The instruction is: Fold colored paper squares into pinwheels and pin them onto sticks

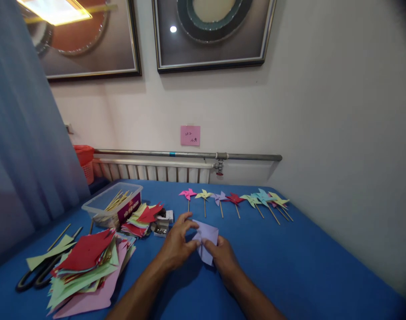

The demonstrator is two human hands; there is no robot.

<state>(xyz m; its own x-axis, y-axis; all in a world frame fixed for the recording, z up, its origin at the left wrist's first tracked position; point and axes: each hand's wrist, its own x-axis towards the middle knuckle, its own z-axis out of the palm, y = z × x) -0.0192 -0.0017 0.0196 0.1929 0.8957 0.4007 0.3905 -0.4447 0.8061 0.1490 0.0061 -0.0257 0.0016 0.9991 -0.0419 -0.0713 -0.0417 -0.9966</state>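
Note:
A pale purple sheet of paper (209, 232) is held up over the blue table, with a fold or bent corner near its left side. My left hand (180, 240) grips its left edge between thumb and fingers. From the lower right, my right hand (221, 255) pinches the same paper, thumb on its front face. Left of my left hand sit small open boxes (161, 229) with shiny metal pieces. Beyond the hands lies a row of finished paper pinwheels on sticks, among them a pink one (188, 194) and a purple one (219, 198).
At the left are a tall stack of coloured paper (86, 262), black-handled scissors (39, 275), a smaller paper pile (141, 220) and a clear plastic box (92, 205) of wooden sticks. A wall with a metal pipe (189, 154) bounds the blue table (289, 266).

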